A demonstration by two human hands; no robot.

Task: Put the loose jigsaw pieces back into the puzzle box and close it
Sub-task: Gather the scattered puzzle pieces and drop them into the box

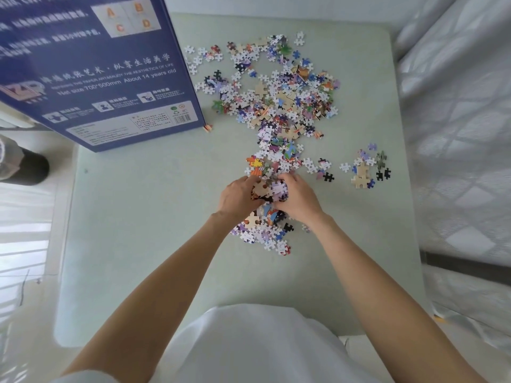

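your left hand (240, 195) and right hand (297, 199) are cupped toward each other on the pale green table top (132, 230), fingers curled around a small mound of mixed cardboard jigsaw pieces (267, 190) pinched between them. squeeze the mound from both sides and slide your fingertips under it before lifting, or the bottom pieces will likely drop out. take modest handfuls; a loose heap sheds pieces on the way.

the big scatter of loose jigsaw pieces (279, 98) lies farther out, with a small separate cluster of pieces (365, 168) well to the right and more under your wrists. the dark blue printed cardboard puzzle box (110, 78) stands tilted at the far left, its opening not visible from here, so carry leftward across the bare stretch of table. the table's right edge sits near the small cluster, so sweep those inward, away from the drop toward the white quilted mattress (456, 134)
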